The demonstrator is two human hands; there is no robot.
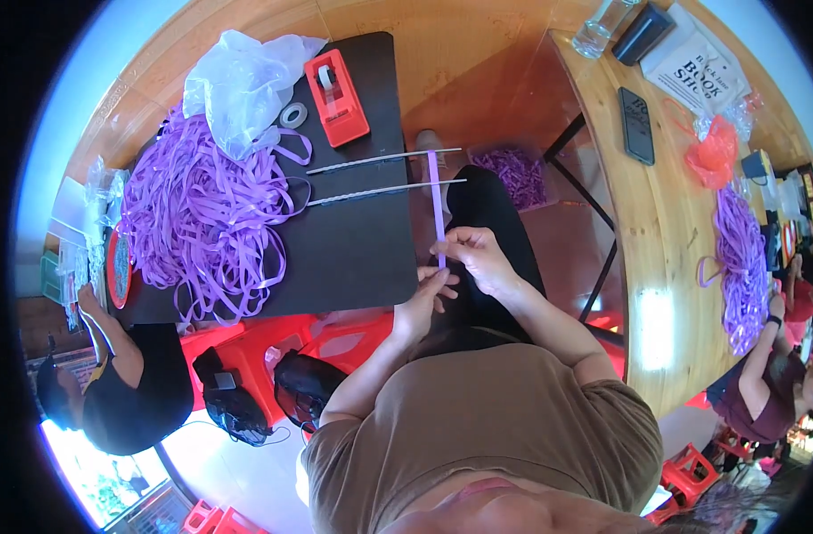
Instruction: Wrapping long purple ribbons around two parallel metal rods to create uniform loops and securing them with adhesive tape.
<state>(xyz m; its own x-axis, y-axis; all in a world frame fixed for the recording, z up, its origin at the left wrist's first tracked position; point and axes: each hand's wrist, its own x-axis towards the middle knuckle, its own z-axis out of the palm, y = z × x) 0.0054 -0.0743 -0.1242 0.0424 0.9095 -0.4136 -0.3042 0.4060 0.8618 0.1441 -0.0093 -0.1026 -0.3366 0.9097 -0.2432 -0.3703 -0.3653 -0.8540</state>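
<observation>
A narrow purple ribbon (438, 209) runs from the far one of two thin metal rods down across the near one to my hands. With thumb and fingers, my right hand (480, 259) pinches the ribbon. Just below it, my left hand (420, 304) is closed at the ribbon's lower end, fingertips together. The far rod (371, 163) and near rod (371, 192) lie side by side on the black table (353, 258) and stick out past its right edge. Left of them is a big tangled heap of purple ribbon (202, 214).
A red tape dispenser (337, 98), a tape roll (292, 115) and a clear plastic bag (242, 89) lie at the table's back. A bin of purple pieces (513, 176) stands on the floor. The wooden table (638, 240) at right bears a phone (636, 126) and more ribbon (740, 267).
</observation>
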